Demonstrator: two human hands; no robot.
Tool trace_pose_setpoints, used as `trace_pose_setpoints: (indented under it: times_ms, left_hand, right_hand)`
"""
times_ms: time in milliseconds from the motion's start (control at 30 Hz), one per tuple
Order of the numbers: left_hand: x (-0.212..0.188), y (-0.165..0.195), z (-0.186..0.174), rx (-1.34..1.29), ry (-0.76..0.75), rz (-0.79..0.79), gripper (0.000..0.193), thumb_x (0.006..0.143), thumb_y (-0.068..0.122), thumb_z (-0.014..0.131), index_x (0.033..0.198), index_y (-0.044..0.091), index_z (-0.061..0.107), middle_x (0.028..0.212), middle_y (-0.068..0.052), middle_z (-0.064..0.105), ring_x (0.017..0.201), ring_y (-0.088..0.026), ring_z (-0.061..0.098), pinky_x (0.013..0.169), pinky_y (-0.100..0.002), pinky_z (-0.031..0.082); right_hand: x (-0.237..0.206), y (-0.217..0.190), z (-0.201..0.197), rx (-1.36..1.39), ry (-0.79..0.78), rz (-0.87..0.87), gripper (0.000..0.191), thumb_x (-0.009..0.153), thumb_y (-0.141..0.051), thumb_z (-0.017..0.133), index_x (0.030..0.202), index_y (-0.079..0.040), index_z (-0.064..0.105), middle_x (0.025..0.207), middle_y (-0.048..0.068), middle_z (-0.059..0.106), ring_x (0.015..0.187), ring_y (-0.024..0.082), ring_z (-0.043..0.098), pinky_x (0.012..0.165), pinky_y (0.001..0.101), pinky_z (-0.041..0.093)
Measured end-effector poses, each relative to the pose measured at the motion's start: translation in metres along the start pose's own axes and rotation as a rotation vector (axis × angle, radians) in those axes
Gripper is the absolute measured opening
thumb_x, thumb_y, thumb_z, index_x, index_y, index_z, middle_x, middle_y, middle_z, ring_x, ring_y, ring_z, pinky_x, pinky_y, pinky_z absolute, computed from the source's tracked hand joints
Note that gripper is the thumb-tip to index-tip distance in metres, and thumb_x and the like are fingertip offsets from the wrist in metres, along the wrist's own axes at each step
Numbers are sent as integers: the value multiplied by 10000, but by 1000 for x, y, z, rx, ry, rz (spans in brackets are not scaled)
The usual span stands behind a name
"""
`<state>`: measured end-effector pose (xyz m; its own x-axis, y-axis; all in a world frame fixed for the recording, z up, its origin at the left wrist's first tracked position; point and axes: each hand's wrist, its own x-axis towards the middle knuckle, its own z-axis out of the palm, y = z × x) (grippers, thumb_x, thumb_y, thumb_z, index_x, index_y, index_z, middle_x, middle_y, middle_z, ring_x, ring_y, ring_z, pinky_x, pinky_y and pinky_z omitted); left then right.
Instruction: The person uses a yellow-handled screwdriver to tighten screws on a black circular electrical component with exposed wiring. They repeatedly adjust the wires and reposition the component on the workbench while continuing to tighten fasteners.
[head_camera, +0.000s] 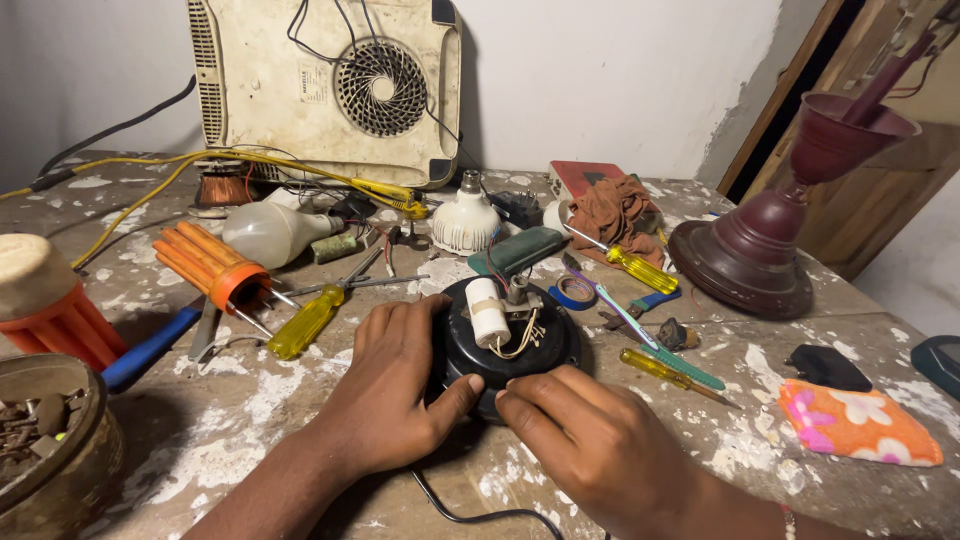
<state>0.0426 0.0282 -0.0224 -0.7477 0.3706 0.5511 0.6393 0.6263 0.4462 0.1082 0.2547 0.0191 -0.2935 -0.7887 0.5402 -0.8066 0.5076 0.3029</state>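
1. My left hand (385, 385) cups the near left side of the round black motor housing (512, 345), fingers curled along its rim, thumb laid across its front edge. Grasping it.
2. My right hand (590, 440) rests on the near right edge of the same housing, fingers bent and pressed to the rim; thumb hidden, so I cannot tell if the grip closes fully.
3. The housing sits on the paint-spattered workbench (250, 420), centre, just in front of me. A black cord (470, 515) trails from under it toward me.
4. On top of the housing: a white cylinder (487, 312) with pale wires looped beside it.
5. Left of it: a yellow-handled screwdriver (305, 322), near an orange bundle (215, 265).
6. Right: a thin yellow screwdriver (668, 372) and a floral cloth (858, 422).
7. Further back: a white bulb (466, 220), a dark red fan base (750, 250).
8. Against the wall: a cream appliance (330, 85) with a round vent.
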Motion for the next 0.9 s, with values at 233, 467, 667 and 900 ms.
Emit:
trace_pose_setpoints:
  times_ms: [233, 467, 667, 900]
  left_hand:
    - [-1, -2, 2, 4, 14, 5, 799, 809, 386, 731, 1389, -50, 394, 1274, -295, 528, 1238, -426, 438, 1075, -521, 291]
    - [-2, -1, 2, 5, 24, 3, 799, 807, 393, 733, 1386, -45, 400, 1242, -286, 533, 1213, -424, 452, 1062, -513, 303]
    - [-1, -1, 2, 5, 26, 7, 793, 803, 393, 732, 1381, -43, 408, 1228, -279, 534, 1206, -421, 455, 1062, -511, 303]
    - [-2, -3, 3, -3, 25, 7, 791, 813, 391, 727, 1388, -46, 404, 1230, -278, 534, 1211, -419, 453, 1068, -511, 301]
  right_hand:
    - [0, 5, 2, 183, -55, 162, 379, 707, 15, 664, 1076, -30, 739, 1025, 84, 709, 946, 271, 691, 791, 383, 566]
    - [13, 8, 0, 200, -123, 259, 244, 743, -14, 740, 985, -43, 742, 876, 94, 630, 840, 286, 630, 686, 415, 526]
    - [17, 8, -2, 273, -108, 320, 105, 823, -90, 749, 912, -39, 726, 886, 101, 635, 850, 299, 625, 718, 426, 516]
    - [14, 13, -1, 326, -133, 397, 93, 836, -109, 733, 901, -43, 727, 860, 100, 641, 860, 310, 635, 726, 442, 507]
